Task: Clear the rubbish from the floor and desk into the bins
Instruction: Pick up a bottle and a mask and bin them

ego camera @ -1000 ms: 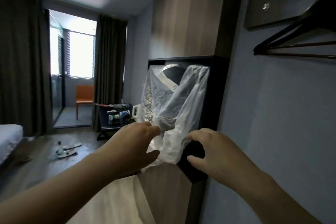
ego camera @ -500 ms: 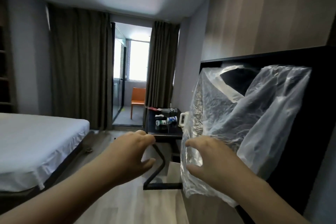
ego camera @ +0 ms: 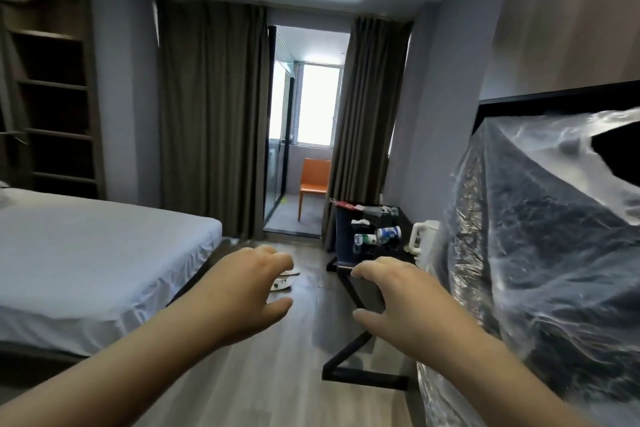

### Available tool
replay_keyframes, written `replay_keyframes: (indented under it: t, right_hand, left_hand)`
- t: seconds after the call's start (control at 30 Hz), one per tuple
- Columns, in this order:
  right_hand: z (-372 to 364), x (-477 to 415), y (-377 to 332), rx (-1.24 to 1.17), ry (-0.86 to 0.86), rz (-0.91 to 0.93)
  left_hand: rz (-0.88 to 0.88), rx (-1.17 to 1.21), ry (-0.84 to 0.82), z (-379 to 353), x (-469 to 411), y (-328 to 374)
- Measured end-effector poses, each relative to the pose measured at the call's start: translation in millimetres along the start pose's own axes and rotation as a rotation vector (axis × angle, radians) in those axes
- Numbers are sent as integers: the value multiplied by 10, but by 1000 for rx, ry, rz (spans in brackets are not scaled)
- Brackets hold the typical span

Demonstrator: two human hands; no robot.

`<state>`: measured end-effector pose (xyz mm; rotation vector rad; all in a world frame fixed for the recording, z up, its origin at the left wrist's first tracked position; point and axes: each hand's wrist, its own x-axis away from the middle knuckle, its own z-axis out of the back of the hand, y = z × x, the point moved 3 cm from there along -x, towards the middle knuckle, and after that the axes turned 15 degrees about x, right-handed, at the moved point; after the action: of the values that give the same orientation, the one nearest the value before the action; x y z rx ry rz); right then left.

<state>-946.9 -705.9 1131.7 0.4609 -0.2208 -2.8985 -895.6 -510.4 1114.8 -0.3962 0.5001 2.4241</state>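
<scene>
Both my hands are raised in front of me with loosely curled fingers and hold nothing. My left hand [ego camera: 254,291] hovers over the wooden floor. My right hand [ego camera: 398,302] is just left of a clear plastic bin liner [ego camera: 526,274], apart from it. The liner is stretched over a black bin set in a dark niche at the right. Farther off, a black desk [ego camera: 398,255] carries plastic bottles [ego camera: 377,236], a crumpled tissue [ego camera: 360,222] and red packaging [ego camera: 346,205]. White slippers [ego camera: 282,282] lie on the floor, partly hidden behind my left hand.
A bed [ego camera: 86,253] with a white sheet fills the left side. Brown curtains frame a doorway to a balcony with an orange chair [ego camera: 313,180]. A white kettle [ego camera: 424,236] stands on the desk by the liner. Shelves [ego camera: 52,97] line the left wall.
My view has swung left from the niche towards the room. Both hands have come away from the plastic liner and now hang free in the air.
</scene>
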Motion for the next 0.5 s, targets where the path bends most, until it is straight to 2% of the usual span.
replay_keyframes:
  t: [0.23,0.5]
  right_hand:
    - [-467,-1312,-204,-25,-27,18]
    - [-1180,-2621,-146,-51,-59,47]
  left_hand:
    - [15,-1,-17,-15,-778,-1202]
    - [68,20,-51,-409,-1587,-2332]
